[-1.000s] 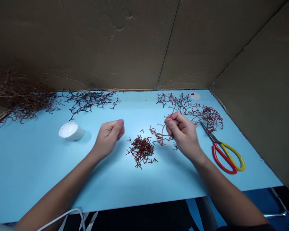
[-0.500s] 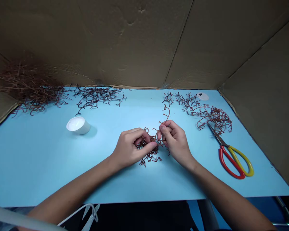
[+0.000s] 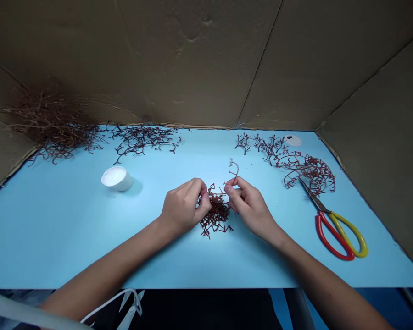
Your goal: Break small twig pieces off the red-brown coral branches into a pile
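Note:
Pinched between the thumb and fingers of my right hand (image 3: 246, 201) is a thin, curved brown sprue (image 3: 236, 170) with short side stubs, its free end sticking up. My left hand (image 3: 186, 204) is closed at the left edge of a heap of small brown Y-shaped bits (image 3: 216, 215). The fingertips of that hand are pressed together, and whatever they may hold is hidden. Both hands hover by the heap, a short gap apart.
Scissors (image 3: 325, 211) with red and yellow handles lie at the right, tips against tangled brown sprues (image 3: 313, 172). Dark branched pieces (image 3: 270, 145) and a white disc (image 3: 292, 140) sit behind. Leftward are a tilted white cup (image 3: 119, 179), dark branches (image 3: 142, 137) and a big brown tangle (image 3: 55, 123).
My left hand has drawn back leftward from the sprue, and its fingers have closed together. The right hand keeps hold of the sprue. The whole view has shifted slightly.

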The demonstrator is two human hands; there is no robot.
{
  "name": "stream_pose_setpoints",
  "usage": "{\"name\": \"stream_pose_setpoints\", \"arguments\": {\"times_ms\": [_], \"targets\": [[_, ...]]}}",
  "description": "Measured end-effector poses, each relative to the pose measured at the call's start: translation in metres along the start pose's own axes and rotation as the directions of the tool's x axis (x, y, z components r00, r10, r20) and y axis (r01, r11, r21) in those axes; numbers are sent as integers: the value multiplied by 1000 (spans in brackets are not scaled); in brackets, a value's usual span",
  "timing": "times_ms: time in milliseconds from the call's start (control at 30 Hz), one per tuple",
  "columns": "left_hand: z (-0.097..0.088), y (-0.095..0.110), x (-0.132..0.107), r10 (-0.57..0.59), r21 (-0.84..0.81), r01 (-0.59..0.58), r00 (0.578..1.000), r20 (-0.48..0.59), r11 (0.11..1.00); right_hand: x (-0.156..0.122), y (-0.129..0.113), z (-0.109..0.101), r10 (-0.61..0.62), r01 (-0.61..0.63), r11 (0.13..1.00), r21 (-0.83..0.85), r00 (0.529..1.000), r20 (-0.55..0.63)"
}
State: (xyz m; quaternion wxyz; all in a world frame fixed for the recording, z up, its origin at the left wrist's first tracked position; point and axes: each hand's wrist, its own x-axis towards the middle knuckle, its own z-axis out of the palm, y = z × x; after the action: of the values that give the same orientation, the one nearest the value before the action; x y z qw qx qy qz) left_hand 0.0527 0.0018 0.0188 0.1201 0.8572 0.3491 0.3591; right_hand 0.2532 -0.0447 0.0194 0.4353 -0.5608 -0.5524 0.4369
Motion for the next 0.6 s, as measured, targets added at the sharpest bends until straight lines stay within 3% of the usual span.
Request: {"name": "stream_pose_setpoints", "arguments": {"times_ms": [100,167,300,400,500,600], "targets": [[-4,3,3,-74,-153,83,995,61,985,0,-4,-1,-28,29,1000,-6,999,44],[-3,4,5,-162,-327,201,976,144,923,-1,-7,0,-56,54,998,38,998,40],[6,4,6,-313,-605,447,894,319,659,-2,-9,-1,-68,67,998,19,996,62],[14,-1,7,-355,-670,516,856,376,534,-3,-7,-3,-60,70,991,-116,994,90],[17,-6,9,-369,-670,550,834,410,498,-2,-4,-5,-55,75,967,-245,994,91],[15,-8,11,-349,-606,566,823,447,558,-1,-4,-10,-33,63,935,-349,995,92]]}}
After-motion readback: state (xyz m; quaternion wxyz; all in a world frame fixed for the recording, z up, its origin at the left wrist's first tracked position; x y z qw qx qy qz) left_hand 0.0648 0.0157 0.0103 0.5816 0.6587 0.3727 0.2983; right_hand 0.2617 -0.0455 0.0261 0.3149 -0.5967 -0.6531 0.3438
